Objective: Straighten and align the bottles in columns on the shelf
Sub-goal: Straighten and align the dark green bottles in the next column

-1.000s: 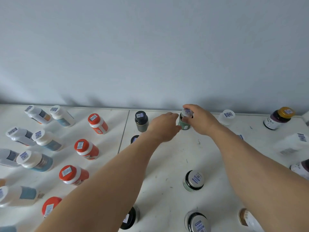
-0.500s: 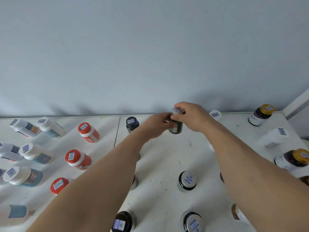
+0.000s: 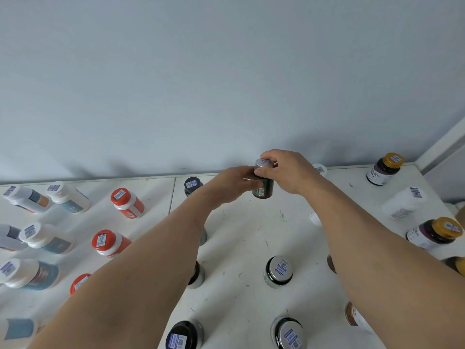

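Observation:
A dark green bottle with a silver cap (image 3: 264,188) stands near the back of the white shelf (image 3: 241,235), close to the wall. My right hand (image 3: 289,172) grips its cap and upper body from the right. My left hand (image 3: 229,185) holds its side from the left, fingers curled against it. Two more silver-capped dark bottles (image 3: 278,272) (image 3: 289,333) stand in a line toward me. A black-capped bottle (image 3: 192,186) stands just left of my left hand, with others (image 3: 182,336) partly hidden under my left arm.
Orange-capped bottles (image 3: 127,202) and white-capped bottles (image 3: 66,197) stand in columns on the left. Yellow-capped dark bottles (image 3: 385,168) (image 3: 435,231) and a white bottle (image 3: 402,202) stand at the right. The wall rises right behind the shelf; a white side panel (image 3: 445,144) closes the right end.
Both hands have closed round the silver-capped bottle, which now stands a little left of where it was. My head view has shifted right.

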`<state>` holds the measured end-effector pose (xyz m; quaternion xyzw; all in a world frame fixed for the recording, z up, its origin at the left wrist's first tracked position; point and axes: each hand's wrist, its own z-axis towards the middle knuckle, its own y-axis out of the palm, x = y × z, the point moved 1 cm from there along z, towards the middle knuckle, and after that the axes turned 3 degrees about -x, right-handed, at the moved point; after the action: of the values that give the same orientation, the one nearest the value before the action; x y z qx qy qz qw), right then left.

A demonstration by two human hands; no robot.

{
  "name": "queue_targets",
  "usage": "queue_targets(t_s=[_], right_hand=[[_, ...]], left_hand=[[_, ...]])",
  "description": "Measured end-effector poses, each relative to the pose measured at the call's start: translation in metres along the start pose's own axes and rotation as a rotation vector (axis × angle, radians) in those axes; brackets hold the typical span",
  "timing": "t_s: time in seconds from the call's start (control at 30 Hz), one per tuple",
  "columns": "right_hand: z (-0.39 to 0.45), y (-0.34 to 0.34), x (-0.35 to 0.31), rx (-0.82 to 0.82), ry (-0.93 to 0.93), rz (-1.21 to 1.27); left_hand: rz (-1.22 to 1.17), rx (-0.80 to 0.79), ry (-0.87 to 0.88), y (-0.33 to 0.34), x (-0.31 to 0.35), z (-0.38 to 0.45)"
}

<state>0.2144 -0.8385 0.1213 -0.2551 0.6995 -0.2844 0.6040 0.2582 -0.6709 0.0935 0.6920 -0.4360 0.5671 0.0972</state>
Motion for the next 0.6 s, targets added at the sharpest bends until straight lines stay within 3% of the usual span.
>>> queue_targets(t_s=[0.23, 0.6], right_hand=[[-0.001, 0.019, 0.019, 0.014, 0.038, 0.048], [-0.011, 0.042, 0.03, -0.011, 0.042, 0.031]], left_hand=[[0.819, 0.164, -0.004, 0.005, -0.021, 0.011], [1.023, 0.259, 0.084, 0.011, -0.028, 0.002]])
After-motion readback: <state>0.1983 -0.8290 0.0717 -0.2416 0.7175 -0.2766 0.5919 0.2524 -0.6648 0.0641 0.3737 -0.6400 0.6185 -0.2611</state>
